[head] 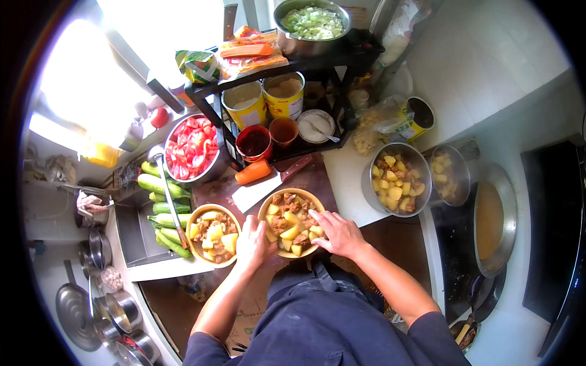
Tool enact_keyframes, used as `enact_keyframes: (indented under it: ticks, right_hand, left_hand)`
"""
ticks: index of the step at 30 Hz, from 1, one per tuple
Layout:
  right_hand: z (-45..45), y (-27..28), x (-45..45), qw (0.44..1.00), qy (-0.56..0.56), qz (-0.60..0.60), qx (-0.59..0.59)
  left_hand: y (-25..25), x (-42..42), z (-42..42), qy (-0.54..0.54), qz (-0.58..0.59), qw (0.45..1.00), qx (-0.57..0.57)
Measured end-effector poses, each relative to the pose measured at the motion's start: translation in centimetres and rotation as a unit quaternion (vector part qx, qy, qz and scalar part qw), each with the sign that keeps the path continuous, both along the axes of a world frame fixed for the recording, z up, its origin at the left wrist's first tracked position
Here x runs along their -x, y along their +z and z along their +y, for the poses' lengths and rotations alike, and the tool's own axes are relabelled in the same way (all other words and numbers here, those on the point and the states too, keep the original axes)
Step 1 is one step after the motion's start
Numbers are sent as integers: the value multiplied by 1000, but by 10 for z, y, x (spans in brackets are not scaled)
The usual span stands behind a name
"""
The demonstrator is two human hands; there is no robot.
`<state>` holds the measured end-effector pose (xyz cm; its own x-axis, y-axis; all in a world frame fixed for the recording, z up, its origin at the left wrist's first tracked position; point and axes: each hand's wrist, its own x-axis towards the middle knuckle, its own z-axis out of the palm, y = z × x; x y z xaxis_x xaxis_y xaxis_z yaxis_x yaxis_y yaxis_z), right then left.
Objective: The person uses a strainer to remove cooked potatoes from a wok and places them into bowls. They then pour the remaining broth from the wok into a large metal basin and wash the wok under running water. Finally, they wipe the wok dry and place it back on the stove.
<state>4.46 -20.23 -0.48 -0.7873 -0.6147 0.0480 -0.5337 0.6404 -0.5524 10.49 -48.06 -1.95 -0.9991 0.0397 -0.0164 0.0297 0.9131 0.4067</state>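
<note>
A yellow-rimmed bowl of potato chunks and braised meat point(289, 223) sits at the front edge of a dark cutting board point(320, 180). My left hand point(254, 242) grips its left rim, and my right hand point(339, 234) holds the right rim, fingertips just over the food. Just left of my left hand stands a second bowl of the same stew point(214, 234). Behind the bowls lies a cleaver point(257, 191), its wooden handle pointing to the back right. A peeled carrot piece point(253, 172) rests beside the blade.
Left are zucchini point(160, 184), a long-handled ladle point(170, 194) and a pot of cut tomatoes point(191, 148). A black rack point(270, 68) carries seasoning tins and a pot of chopped greens point(313, 25). At right stand a steel pot of potatoes point(397, 180) and a wok of broth point(491, 224).
</note>
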Motion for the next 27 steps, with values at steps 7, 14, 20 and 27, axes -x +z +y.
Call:
enact_keyframes:
  ticks: [7, 14, 20, 27]
  right_hand:
    - [3, -12, 14, 999, 43, -21, -17]
    - [-3, -30, -7, 929, -166, -205, 259]
    - [-3, -27, -24, 674, -311, -436, 508]
    - [115, -30, 1, 599, -484, -352, 532]
  left_hand:
    - [-2, -9, -4, -11, -7, 1000, -27]
    - [-18, -18, -2, 45, 13, 991, -125]
    - [-17, -9, -6, 162, -89, 947, -264]
    - [56, 54, 81, 50, -74, 953, -291]
